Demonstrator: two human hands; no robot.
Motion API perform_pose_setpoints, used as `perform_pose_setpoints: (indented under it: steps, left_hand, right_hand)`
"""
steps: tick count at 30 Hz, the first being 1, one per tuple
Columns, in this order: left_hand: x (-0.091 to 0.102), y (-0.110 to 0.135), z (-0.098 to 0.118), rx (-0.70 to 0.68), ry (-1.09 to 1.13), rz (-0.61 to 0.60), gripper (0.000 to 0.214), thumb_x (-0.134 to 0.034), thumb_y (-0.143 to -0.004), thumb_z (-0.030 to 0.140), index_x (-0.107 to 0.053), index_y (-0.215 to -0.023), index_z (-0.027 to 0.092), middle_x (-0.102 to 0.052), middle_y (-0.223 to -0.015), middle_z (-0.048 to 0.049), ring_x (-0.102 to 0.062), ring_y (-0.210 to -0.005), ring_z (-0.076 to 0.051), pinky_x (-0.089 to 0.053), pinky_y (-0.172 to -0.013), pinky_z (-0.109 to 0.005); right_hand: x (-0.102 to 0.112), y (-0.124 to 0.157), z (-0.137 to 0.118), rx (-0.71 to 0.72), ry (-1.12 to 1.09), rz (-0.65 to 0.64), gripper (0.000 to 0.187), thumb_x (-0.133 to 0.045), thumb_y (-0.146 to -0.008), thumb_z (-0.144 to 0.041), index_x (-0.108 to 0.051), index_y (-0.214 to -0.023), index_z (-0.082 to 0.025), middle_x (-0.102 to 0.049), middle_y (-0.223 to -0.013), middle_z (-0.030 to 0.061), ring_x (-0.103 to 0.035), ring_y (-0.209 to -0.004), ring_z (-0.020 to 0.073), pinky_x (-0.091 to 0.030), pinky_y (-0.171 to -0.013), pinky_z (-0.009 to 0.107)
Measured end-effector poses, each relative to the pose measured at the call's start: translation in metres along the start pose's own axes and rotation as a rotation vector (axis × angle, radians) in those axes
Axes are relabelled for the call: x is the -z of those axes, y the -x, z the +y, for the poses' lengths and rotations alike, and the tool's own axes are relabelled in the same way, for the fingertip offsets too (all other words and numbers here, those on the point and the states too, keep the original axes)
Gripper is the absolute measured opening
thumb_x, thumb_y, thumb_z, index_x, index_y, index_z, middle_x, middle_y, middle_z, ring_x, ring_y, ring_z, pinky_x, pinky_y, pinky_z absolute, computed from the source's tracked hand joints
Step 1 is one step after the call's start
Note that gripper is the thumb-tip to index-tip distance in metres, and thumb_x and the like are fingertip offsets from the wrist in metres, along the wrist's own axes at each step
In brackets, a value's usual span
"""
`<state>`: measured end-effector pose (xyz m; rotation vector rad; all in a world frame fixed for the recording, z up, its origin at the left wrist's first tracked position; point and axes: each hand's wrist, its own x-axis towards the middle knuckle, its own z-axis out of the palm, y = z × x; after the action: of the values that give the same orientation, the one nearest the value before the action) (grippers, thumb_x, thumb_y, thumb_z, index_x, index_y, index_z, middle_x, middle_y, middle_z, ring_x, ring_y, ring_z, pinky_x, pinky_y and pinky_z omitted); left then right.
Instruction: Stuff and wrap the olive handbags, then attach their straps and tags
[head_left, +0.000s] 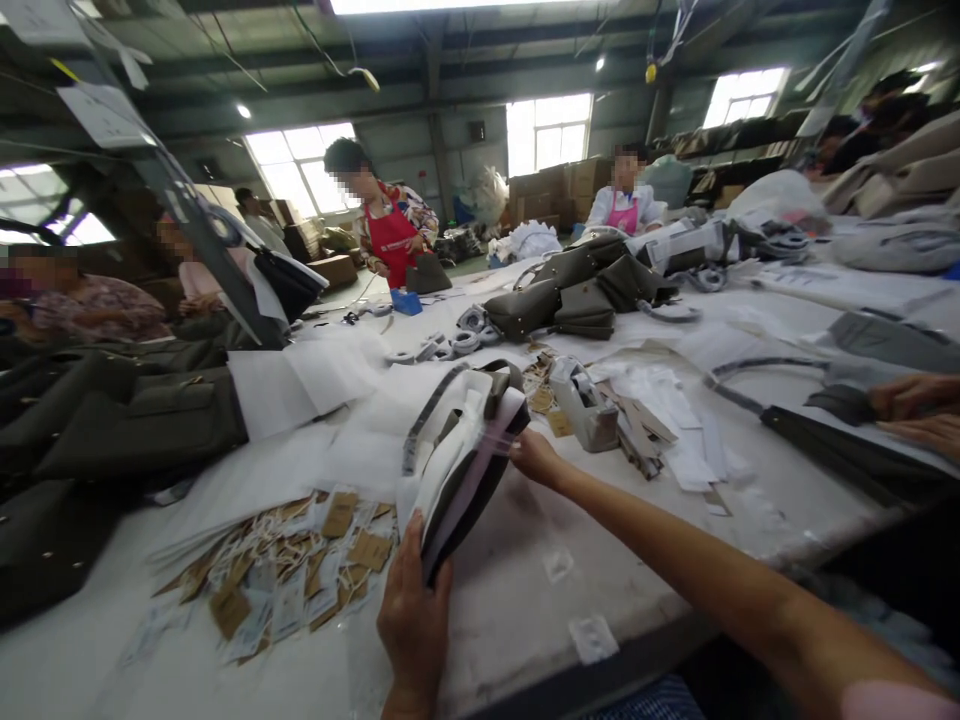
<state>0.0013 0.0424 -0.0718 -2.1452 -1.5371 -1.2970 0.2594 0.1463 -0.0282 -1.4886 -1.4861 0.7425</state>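
Note:
A dark olive handbag [469, 510] is held tilted above the table, with white foam sheet wrapped around part of it. My left hand [412, 615] grips its lower near end, thumb on one side and fingers on the other. At the upper right end, my right hand [536, 457] is closed against the bag's edge, beside a shiny clear strip that looks like tape; its fingertips are partly hidden. A grey tape dispenser [589, 410] stands just beyond my right hand. Left of the bag lies a pile of brown hang tags [300, 570] with white strings.
White foam sheets [315, 385] lie behind the tags. Dark handbags are stacked at left [150, 425] and mid-table [577, 290]. Cardboard strips [637, 430] lie past the dispenser. A co-worker's hands [919, 405] handle another bag at right. A slanted metal post [202, 225] rises at left.

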Motion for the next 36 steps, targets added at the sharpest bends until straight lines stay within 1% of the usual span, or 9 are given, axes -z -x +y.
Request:
perform_pose_setpoints:
  steps: [5, 9, 13, 17, 22, 25, 28, 30, 36]
  left_hand:
    - [0.002, -0.013, -0.001, -0.085, -0.019, 0.031, 0.064, -0.060, -0.095, 0.025, -0.033, -0.153, 0.021, -0.064, -0.134, -0.0095, -0.066, -0.114, -0.025, -0.053, -0.093, -0.034]
    - [0.009, -0.027, 0.012, -0.191, 0.011, 0.081, 0.063, -0.064, -0.092, 0.021, -0.039, -0.150, 0.018, -0.065, -0.132, -0.0115, -0.064, -0.117, -0.024, -0.050, -0.098, -0.033]
    - [0.027, -0.027, 0.033, -0.318, 0.081, 0.085, 0.058, -0.065, -0.091, 0.017, -0.045, -0.146, 0.015, -0.065, -0.131, -0.0127, -0.062, -0.121, -0.023, -0.048, -0.104, -0.033]
    - [0.041, -0.012, 0.049, -0.493, 0.151, 0.059, 0.043, -0.061, -0.092, 0.012, -0.057, -0.135, 0.013, -0.068, -0.128, -0.0119, -0.059, -0.125, -0.024, -0.048, -0.106, -0.035]
    - [0.033, 0.015, 0.060, -0.643, 0.156, -0.051, 0.034, -0.047, -0.099, 0.010, -0.063, -0.129, 0.017, -0.068, -0.129, -0.0055, -0.057, -0.128, -0.021, -0.048, -0.107, -0.036]
    - [0.023, 0.028, 0.064, -0.682, 0.103, -0.119, 0.037, -0.042, -0.102, 0.013, -0.060, -0.132, 0.021, -0.066, -0.133, -0.0012, -0.057, -0.128, -0.019, -0.049, -0.107, -0.034]
    - [0.018, 0.034, 0.065, -0.683, 0.083, -0.132, 0.039, -0.040, -0.102, 0.013, -0.057, -0.135, 0.023, -0.064, -0.135, 0.0007, -0.057, -0.128, -0.018, -0.050, -0.107, -0.034]
    - [0.017, 0.035, 0.066, -0.698, 0.079, -0.130, 0.039, -0.040, -0.102, 0.013, -0.057, -0.135, 0.023, -0.063, -0.136, 0.0012, -0.056, -0.129, -0.018, -0.049, -0.108, -0.033]
    - [0.016, 0.034, 0.063, -0.730, 0.067, -0.070, 0.037, -0.041, -0.102, 0.014, -0.059, -0.133, 0.024, -0.063, -0.136, 0.0022, -0.056, -0.129, -0.017, -0.044, -0.113, -0.033]
  right_hand:
    - [0.018, 0.086, 0.016, 0.233, 0.297, -0.208, 0.061, -0.068, -0.085, -0.037, -0.053, -0.141, -0.018, -0.041, -0.154, 0.0163, -0.031, -0.145, 0.0352, -0.016, -0.121, 0.058]
    - [0.012, 0.131, 0.036, 0.369, 0.566, -0.427, 0.079, -0.059, -0.090, -0.060, -0.038, -0.153, -0.016, -0.031, -0.158, 0.0183, -0.027, -0.147, 0.0356, -0.022, -0.119, 0.058]
    - [0.012, 0.137, 0.031, 0.594, 0.517, -0.355, 0.058, -0.054, -0.098, -0.044, -0.046, -0.147, -0.014, -0.048, -0.148, 0.0191, -0.040, -0.141, 0.0306, -0.034, -0.116, 0.054]
    - [0.034, 0.171, -0.005, 0.945, 0.356, -0.370, 0.034, -0.046, -0.103, -0.034, -0.063, -0.124, -0.013, -0.070, -0.120, 0.0141, -0.064, -0.113, 0.0223, -0.054, -0.094, 0.036]
    - [0.075, 0.210, -0.066, 1.067, 0.278, -0.437, 0.028, -0.045, -0.104, -0.031, -0.065, -0.109, -0.010, -0.074, -0.097, 0.0119, -0.069, -0.082, 0.0182, -0.055, -0.071, 0.027]
    - [0.090, 0.182, -0.075, 0.978, 0.281, -0.295, 0.019, -0.049, -0.101, -0.022, -0.065, -0.109, -0.015, -0.074, -0.098, 0.0109, -0.069, -0.087, 0.0175, -0.054, -0.078, 0.027]
    - [0.089, 0.120, -0.057, 0.698, 0.386, -0.222, 0.017, -0.052, -0.099, -0.020, -0.068, -0.106, -0.019, -0.073, -0.104, 0.0086, -0.068, -0.097, 0.0173, -0.053, -0.088, 0.027]
    - [0.078, 0.073, -0.039, 0.464, 0.619, -0.296, 0.024, -0.055, -0.096, -0.021, -0.066, -0.117, -0.018, -0.069, -0.119, 0.0114, -0.064, -0.110, 0.0220, -0.049, -0.099, 0.034]
    - [0.021, -0.019, -0.004, 0.374, 0.683, -0.423, 0.047, -0.061, -0.076, -0.002, -0.066, -0.121, -0.010, -0.064, -0.126, 0.0197, -0.061, -0.115, 0.0312, -0.047, -0.100, 0.043]
